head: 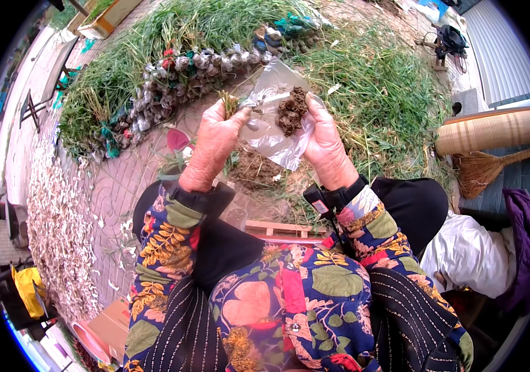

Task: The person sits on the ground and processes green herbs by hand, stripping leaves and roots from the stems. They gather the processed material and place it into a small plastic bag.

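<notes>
A clear plastic sheet or bag is stretched between my two hands. My left hand pinches its left side and also holds a small bunch of cut stems. My right hand grips the right side, thumb beside a clump of wet brown soil that lies on the plastic. Below the hands, a heap of loose soil rests on the paving. Beyond them stand rows of plastic-wrapped bundles with long green plants spreading from them.
Loose green plants cover the ground at right. A pink object lies left of the soil. Pale dried pieces are spread along the left paving. A straw broom and rolled mat lie at right. A wooden frame sits between my legs.
</notes>
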The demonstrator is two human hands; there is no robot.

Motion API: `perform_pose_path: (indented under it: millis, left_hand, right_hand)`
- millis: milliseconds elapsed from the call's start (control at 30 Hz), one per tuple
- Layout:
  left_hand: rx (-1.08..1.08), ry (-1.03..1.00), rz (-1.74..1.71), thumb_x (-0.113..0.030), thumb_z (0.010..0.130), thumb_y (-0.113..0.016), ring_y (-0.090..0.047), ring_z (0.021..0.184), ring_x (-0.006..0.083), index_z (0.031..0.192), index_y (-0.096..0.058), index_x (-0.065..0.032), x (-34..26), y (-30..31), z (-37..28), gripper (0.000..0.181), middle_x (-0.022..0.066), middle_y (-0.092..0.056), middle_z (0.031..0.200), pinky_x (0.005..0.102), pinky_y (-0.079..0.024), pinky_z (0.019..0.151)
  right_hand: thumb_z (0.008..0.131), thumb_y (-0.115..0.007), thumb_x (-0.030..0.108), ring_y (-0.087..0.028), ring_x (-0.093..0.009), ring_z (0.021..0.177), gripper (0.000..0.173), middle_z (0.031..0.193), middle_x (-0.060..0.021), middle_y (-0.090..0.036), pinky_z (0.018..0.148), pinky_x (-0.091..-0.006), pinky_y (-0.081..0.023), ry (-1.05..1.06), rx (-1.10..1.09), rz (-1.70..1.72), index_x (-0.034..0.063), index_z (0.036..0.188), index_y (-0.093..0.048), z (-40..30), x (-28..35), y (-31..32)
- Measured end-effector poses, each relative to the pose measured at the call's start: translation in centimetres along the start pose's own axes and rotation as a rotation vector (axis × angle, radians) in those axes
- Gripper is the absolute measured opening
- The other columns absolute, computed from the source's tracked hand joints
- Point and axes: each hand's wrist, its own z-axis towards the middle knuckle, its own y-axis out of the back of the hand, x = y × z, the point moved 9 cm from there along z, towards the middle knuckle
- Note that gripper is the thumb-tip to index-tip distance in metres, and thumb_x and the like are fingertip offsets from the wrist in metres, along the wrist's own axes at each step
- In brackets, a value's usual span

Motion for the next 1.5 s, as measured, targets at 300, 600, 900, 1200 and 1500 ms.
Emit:
perform_pose_path:
  millis: [300, 600, 900, 1200, 1500]
  left_hand:
    - [-0.106, 0.049, -0.137, -0.02, 0.084, -0.057, -0.032, 0.041, 0.0006, 0.089, -0.057, -0.0052, 0.3, 1.8, 0.2, 0.016, -0.0048, -0.055, 0.064, 0.0161, -0.02, 0.036]
    - [0.229, 0.142, -0.149, -0.041, 0.079, -0.06, -0.056, 0.072, 0.0076, 0.095, -0.057, -0.0021, 0.6, -0.5, -0.3, 0.042, 0.0018, -0.059, 0.083, 0.0219, -0.046, 0.061]
    - [0.401, 0.079, -0.146, -0.02, 0.073, -0.068, -0.054, 0.086, 0.0093, 0.111, -0.051, -0.0016, -0.6, -2.9, -1.7, 0.045, 0.003, -0.058, 0.098, 0.0258, -0.044, 0.078]
    - [0.365, 0.284, -0.156, -0.015, 0.075, -0.066, -0.051, 0.066, 0.0025, 0.098, -0.057, -0.0035, 3.4, -2.5, -1.7, 0.027, -0.0018, -0.06, 0.084, 0.016, -0.036, 0.053]
    - [0.389, 0.287, -0.379, -0.014, 0.078, -0.063, -0.055, 0.075, 0.0075, 0.102, -0.054, -0.0028, 3.0, -3.4, -2.2, 0.028, 0.0009, -0.06, 0.088, 0.0215, -0.044, 0.067]
  right_hand:
    - [0.087, -0.05, 0.023, -0.059, -0.024, 0.084, 0.028, 0.095, -0.011, -0.06, 0.074, -0.04, -0.051, 0.022, 0.028, -0.103, 0.0034, 0.106, -0.051, -0.8, 0.4, -1.8]
    - [0.086, -0.051, 0.018, -0.058, -0.017, 0.087, 0.024, 0.098, -0.0071, -0.059, 0.078, -0.0331, -0.049, 0.099, 0.1, -0.332, 0.0029, 0.105, -0.051, -2.0, 1.3, -4.7]
    - [0.086, -0.051, 0.011, -0.057, -0.013, 0.082, 0.02, 0.093, -0.0066, -0.059, 0.074, -0.0283, -0.048, 0.155, 0.023, -0.461, 0.0002, 0.103, -0.052, -2.7, 0.4, -6.0]
    - [0.083, -0.058, 0.014, -0.055, -0.011, 0.081, 0.022, 0.091, -0.0052, -0.06, 0.073, -0.0247, -0.045, 0.151, 0.008, -0.669, 0.0, 0.099, -0.055, -2.2, -0.6, -5.6]
    - [0.083, -0.058, 0.013, -0.057, -0.012, 0.079, 0.02, 0.09, -0.0058, -0.06, 0.071, -0.0244, -0.046, 0.109, -0.019, -0.497, 0.0008, 0.098, -0.055, -1.9, -1.6, -4.7]
